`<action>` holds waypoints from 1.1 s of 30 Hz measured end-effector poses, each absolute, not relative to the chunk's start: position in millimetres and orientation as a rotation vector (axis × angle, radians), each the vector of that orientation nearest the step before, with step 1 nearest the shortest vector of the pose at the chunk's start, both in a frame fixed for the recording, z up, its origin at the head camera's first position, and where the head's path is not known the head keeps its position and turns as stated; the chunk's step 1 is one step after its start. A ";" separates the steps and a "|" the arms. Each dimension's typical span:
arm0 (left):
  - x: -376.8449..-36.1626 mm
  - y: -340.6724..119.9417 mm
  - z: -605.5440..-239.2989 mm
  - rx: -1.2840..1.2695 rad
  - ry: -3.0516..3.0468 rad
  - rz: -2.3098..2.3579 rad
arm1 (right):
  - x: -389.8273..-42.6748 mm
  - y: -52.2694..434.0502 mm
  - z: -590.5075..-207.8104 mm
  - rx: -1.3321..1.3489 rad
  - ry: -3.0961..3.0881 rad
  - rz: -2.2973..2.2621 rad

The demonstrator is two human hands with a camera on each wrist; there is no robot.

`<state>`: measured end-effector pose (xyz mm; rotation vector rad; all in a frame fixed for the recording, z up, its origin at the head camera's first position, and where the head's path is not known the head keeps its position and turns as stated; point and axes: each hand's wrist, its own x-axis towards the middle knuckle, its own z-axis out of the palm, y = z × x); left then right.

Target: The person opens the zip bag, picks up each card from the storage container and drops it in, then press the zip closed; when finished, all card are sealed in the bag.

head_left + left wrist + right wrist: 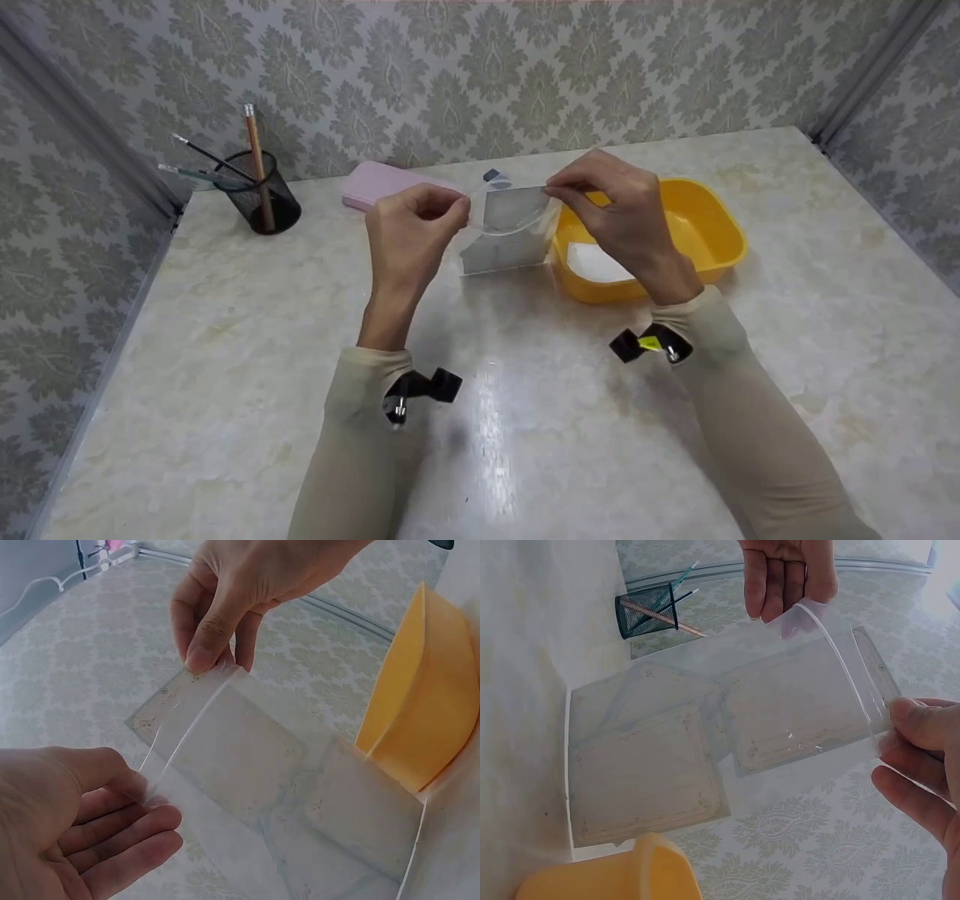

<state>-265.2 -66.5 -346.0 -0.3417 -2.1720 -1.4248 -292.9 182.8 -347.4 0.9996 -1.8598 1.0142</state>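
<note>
A clear zip bag [506,251] hangs upright between the two hands, its mouth at the top and its lower edge near the table. Patterned pale cards [641,776] lie inside it; one card [795,709] reaches past the zip strip, its top edge out of the mouth. The left hand [411,240] pinches the bag's mouth edge at one side with thumb and index finger. On the other side, the right hand [619,210] pinches the protruding card's corner together with the bag's edge. Fingers partly hide that grip.
A yellow basin [705,225] with a white sheet [596,262] inside stands beside the bag, close to the right hand. Behind the left hand lies a pink case [390,180]. A black mesh cup [281,206] holds several pencils at the left. Patterned wall borders the table's back.
</note>
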 end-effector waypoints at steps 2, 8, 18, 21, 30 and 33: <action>-265.4 -66.3 -346.0 -0.341 -2.174 -1.415 | -292.1 182.8 -346.7 1.004 -1.856 1.029; -265.1 -65.8 -345.2 -0.329 -2.188 -1.398 | -289.2 184.0 -343.9 1.002 -1.851 1.057; -265.9 -67.2 -346.3 -0.358 -2.178 -1.355 | -289.1 189.3 -341.4 0.994 -1.940 1.115; -265.2 -67.4 -346.5 -0.365 -2.181 -1.337 | -289.1 189.4 -341.6 0.993 -1.963 1.131; -265.9 -67.0 -346.8 -0.359 -2.176 -1.331 | -288.8 187.4 -342.8 0.961 -1.896 1.095; -265.8 -66.6 -346.3 -0.357 -2.176 -1.327 | -288.6 185.4 -342.5 0.964 -1.861 1.096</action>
